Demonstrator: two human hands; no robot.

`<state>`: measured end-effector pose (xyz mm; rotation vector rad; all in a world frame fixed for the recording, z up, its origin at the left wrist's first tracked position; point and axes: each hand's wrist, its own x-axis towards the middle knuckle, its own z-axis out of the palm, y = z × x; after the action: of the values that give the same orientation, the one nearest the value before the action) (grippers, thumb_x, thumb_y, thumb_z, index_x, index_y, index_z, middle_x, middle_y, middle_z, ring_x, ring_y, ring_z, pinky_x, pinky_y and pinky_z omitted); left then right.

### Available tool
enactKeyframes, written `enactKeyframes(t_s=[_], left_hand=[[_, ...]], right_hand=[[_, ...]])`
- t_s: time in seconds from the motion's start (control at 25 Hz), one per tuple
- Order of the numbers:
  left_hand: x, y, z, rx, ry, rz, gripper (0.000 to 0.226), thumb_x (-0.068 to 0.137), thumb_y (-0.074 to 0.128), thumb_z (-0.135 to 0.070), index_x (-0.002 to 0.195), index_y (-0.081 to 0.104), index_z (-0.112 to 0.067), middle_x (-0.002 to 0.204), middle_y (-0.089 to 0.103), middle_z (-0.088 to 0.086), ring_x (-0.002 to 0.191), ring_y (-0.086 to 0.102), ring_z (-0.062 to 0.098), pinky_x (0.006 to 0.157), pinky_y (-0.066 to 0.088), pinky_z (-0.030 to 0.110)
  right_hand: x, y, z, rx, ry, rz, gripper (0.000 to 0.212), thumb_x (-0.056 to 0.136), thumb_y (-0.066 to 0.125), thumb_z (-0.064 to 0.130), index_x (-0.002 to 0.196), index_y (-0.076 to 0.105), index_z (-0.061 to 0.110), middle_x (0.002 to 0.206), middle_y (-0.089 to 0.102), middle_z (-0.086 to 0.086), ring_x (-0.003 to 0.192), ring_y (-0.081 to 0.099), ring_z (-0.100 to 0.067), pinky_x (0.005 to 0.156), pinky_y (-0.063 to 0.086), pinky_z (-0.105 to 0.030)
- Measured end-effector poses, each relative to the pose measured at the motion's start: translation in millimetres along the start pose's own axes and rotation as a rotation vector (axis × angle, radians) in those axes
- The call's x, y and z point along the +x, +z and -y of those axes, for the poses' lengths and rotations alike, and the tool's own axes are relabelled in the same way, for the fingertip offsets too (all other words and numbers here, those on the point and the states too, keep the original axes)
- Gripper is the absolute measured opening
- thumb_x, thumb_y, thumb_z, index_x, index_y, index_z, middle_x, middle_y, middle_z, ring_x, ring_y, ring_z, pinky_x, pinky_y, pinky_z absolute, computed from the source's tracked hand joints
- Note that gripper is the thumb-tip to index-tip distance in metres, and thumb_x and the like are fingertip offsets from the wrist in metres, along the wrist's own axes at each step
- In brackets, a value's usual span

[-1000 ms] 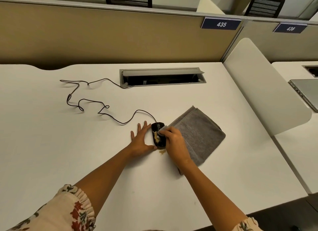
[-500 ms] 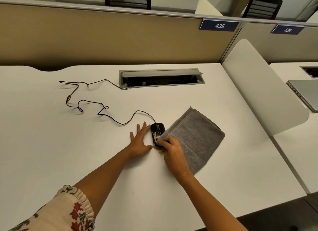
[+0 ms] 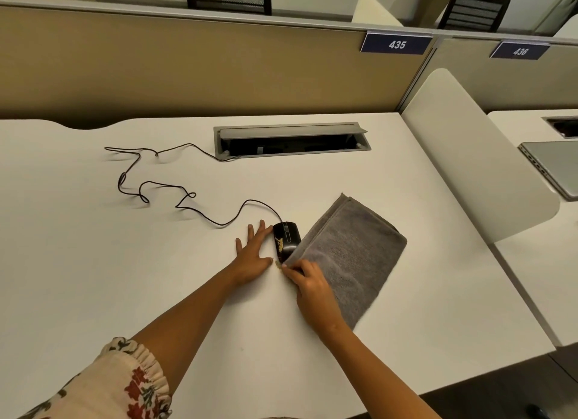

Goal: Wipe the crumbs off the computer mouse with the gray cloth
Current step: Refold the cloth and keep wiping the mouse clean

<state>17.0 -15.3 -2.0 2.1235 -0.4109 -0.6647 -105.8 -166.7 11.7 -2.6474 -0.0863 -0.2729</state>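
Right grip [image 3: 308,281] pinched gray cloth [image 3: 350,256] just below-right of mouse [image 3: 286,242]; left grip [image 3: 253,253] flat, released, beside it.

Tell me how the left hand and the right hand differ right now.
The left hand lies flat with fingers spread, beside the computer mouse; the right hand is curled, pinching a corner of the gray cloth. The left holds nothing; the right grips fabric. Both rest low on the white desk near the mouse.

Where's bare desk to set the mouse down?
Free: white desk left of the left hand, below the cable. Crowded: computer mouse, crumbs, right hand, gray cloth.
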Motion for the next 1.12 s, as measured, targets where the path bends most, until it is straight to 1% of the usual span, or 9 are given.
enactKeyframes(t_s=[0.08,0.16,0.32,0.44,0.56,0.68,0.8,1.0,1.12], left_hand=[[0,0,-1,-0.019,-0.006,0.01,0.085,0.084,0.052,0.001,0.153,0.016,-0.033,0.163,-0.004,-0.01,0.147,-0.021,0.01,0.115,-0.021,0.042],[-1,0,-2,-0.034,-0.013,0.006,0.087,0.082,0.05,0.004,0.153,0.016,-0.034,0.163,-0.003,-0.011,0.146,-0.021,0.009,0.115,-0.021,0.041],[-1,-1,-5,-0.056,-0.028,0.017,0.09,0.079,0.047,0.006,0.153,0.017,-0.035,0.163,-0.002,-0.013,0.146,-0.021,0.007,0.116,-0.021,0.041],[-2,-2,-7,-0.068,-0.039,0.013,0.091,0.077,0.046,0.007,0.152,0.018,-0.035,0.163,-0.002,-0.013,0.146,-0.021,0.006,0.116,-0.021,0.04],[-2,-1,-6,-0.073,-0.044,0.016,0.089,0.079,0.049,0.005,0.153,0.018,-0.035,0.163,-0.002,-0.012,0.146,-0.021,0.006,0.116,-0.021,0.039],[-3,-1,-8,-0.079,-0.048,0.024,0.088,0.081,0.055,0.0,0.153,0.018,-0.034,0.163,-0.002,-0.012,0.146,-0.021,0.007,0.116,-0.021,0.04],[-2,-1,-10,-0.077,-0.054,0.027,0.091,0.079,0.056,0.001,0.153,0.016,-0.034,0.163,-0.003,-0.013,0.146,-0.022,0.007,0.116,-0.021,0.041],[-2,-1,-10,-0.075,-0.061,0.019,0.092,0.078,0.056,0.001,0.153,0.016,-0.033,0.163,-0.003,-0.013,0.146,-0.021,0.007,0.116,-0.021,0.04],[-3,-2,-10,-0.084,-0.059,0.026,0.092,0.078,0.055,0.002,0.153,0.016,-0.035,0.163,-0.003,-0.014,0.146,-0.022,0.005,0.116,-0.02,0.039]], right_hand=[[-9,-3,-3,0.012,-0.007,-0.01,0.032,0.09,0.061,0.0,0.119,0.068,0.012,0.108,0.059,0.0,0.1,0.053,-0.016,0.087,0.05,-0.027],[-9,-9,-4,0.067,-0.01,-0.072,0.031,0.089,0.06,-0.002,0.117,0.069,0.011,0.107,0.061,-0.002,0.101,0.054,-0.016,0.09,0.048,-0.023],[15,-17,-1,0.107,0.057,-0.173,0.036,0.087,0.059,-0.008,0.117,0.069,0.009,0.107,0.061,-0.005,0.103,0.054,-0.017,0.091,0.048,-0.024],[17,-8,1,0.076,0.045,-0.108,0.031,0.089,0.06,-0.002,0.118,0.068,0.009,0.106,0.06,-0.004,0.101,0.055,-0.018,0.087,0.051,-0.028],[-4,-3,0,0.034,-0.041,-0.032,0.029,0.092,0.06,0.006,0.12,0.067,0.011,0.108,0.061,-0.003,0.099,0.055,-0.017,0.086,0.052,-0.029],[-1,-11,-4,0.073,0.004,-0.082,0.029,0.091,0.061,0.001,0.117,0.069,0.01,0.108,0.061,-0.003,0.102,0.055,-0.016,0.09,0.05,-0.025],[21,-14,-5,0.089,0.078,-0.115,0.035,0.088,0.061,-0.005,0.119,0.067,0.01,0.11,0.061,-0.005,0.106,0.054,-0.018,0.094,0.048,-0.025],[9,-7,-3,0.034,-0.045,-0.024,0.029,0.091,0.06,0.003,0.119,0.067,0.01,0.11,0.06,-0.003,0.103,0.054,-0.019,0.088,0.05,-0.029],[9,-12,-5,0.059,-0.028,-0.058,0.031,0.089,0.06,-0.002,0.116,0.068,0.01,0.109,0.06,-0.003,0.103,0.053,-0.018,0.09,0.049,-0.025]])
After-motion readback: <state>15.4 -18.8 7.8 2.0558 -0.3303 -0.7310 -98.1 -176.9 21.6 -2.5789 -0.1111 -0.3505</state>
